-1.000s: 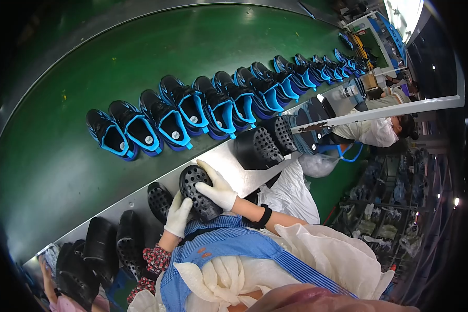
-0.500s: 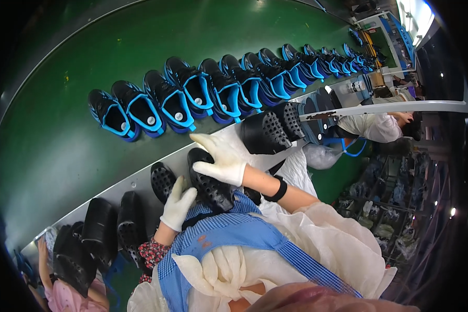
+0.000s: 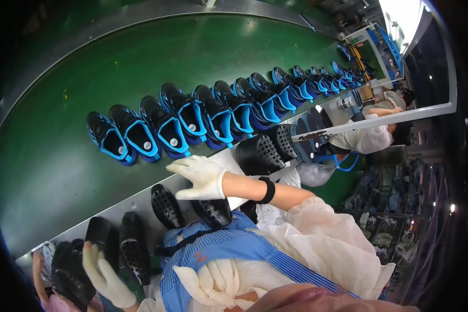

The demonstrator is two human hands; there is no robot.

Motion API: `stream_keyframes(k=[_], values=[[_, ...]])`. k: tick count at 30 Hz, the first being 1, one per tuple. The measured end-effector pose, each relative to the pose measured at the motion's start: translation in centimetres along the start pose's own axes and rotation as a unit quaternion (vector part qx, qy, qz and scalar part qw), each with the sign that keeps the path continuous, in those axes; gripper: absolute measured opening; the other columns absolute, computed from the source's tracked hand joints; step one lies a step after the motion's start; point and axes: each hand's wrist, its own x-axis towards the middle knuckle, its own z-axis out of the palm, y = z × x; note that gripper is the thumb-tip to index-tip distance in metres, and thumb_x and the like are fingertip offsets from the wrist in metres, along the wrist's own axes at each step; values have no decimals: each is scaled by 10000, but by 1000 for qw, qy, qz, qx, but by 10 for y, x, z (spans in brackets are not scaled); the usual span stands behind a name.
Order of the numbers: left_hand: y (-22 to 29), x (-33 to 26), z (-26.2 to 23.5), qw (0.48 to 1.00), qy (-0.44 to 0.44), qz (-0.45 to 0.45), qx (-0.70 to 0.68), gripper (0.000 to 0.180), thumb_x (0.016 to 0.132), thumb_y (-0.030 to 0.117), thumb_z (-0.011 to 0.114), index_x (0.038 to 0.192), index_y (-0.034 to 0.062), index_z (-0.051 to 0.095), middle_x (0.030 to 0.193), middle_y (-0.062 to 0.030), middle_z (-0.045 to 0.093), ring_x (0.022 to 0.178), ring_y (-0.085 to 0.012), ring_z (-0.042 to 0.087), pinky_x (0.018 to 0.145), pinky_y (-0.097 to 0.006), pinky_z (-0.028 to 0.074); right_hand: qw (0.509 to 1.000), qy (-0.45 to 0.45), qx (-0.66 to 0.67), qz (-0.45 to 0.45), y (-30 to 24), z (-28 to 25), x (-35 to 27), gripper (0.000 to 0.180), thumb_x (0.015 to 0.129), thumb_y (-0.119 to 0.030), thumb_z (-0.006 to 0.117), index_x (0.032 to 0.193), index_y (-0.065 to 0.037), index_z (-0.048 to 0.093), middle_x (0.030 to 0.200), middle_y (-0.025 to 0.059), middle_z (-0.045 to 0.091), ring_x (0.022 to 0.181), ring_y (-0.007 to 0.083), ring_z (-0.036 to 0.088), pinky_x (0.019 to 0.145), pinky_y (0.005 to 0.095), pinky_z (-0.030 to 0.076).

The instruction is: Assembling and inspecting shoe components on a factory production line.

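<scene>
Lying partly behind the right hand (image 3: 200,177), a black perforated shoe form (image 3: 216,212) sits by the blue apron (image 3: 218,244). A 2nd black form (image 3: 166,205) is just to its left, along the steel strip (image 3: 142,209) that borders the green counter (image 3: 47,171). The right hand, gloved in white, is spread, thumb apart from the fingers and wrapped around nothing; whether it touches the form cannot be told. The left hand (image 3: 108,281) is likewise spread, beside the dark forms (image 3: 134,247) at the left.

The form looks like moulded plastic: probably stiff, fairly light, and hard to damage. Its smooth black skin could slip under fabric gloves, though the holes should give some bite. The best hold is likely across the middle, thumb on 1 long side and fingers on the other.
</scene>
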Motion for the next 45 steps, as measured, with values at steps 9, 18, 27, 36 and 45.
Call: stream_keyframes(k=[9,18,27,36,45], values=[[-98,-21,-4,983,-100,-132,74,524,920,55,517,1419,-20,377,1396,-202,454,1225,-296,501,1048,-351,354,988,-103,-97,-68,-20,4,33,663,751,-452,659,1272,-63,531,1232,131,569,1155,311,521,989,423,384],[-140,-22,11,953,-174,-229,-98,503,995,240,437,1408,-44,387,1418,-173,438,1284,-236,438,1060,-317,334,958,-227,-113,-131,-78,32,70,613,739,-452,670,1190,-48,577,1122,147,622,1069,315,586,895,400,466],[-118,-19,38,980,-115,-152,53,509,995,350,474,1336,-28,487,1333,-184,517,1251,-259,467,1061,-334,330,945,-326,0,-40,-100,87,82,729,795,-450,631,1319,4,404,1234,252,535,1134,376,551,962,405,451],[-204,-36,45,957,-71,-279,-33,595,986,471,424,1280,-34,534,1145,-134,625,1072,-227,569,948,-314,409,938,-347,-8,-26,-107,91,77,750,825,-473,602,1386,-34,368,1301,249,494,1164,384,530,986,401,443],[-200,-7,65,898,-60,-391,-195,471,966,412,417,1027,2,641,984,-94,655,872,-195,626,772,-333,479,895,-417,110,115,-101,83,100,869,712,-471,670,1411,-43,380,1155,221,618,946,273,669,737,342,569]])
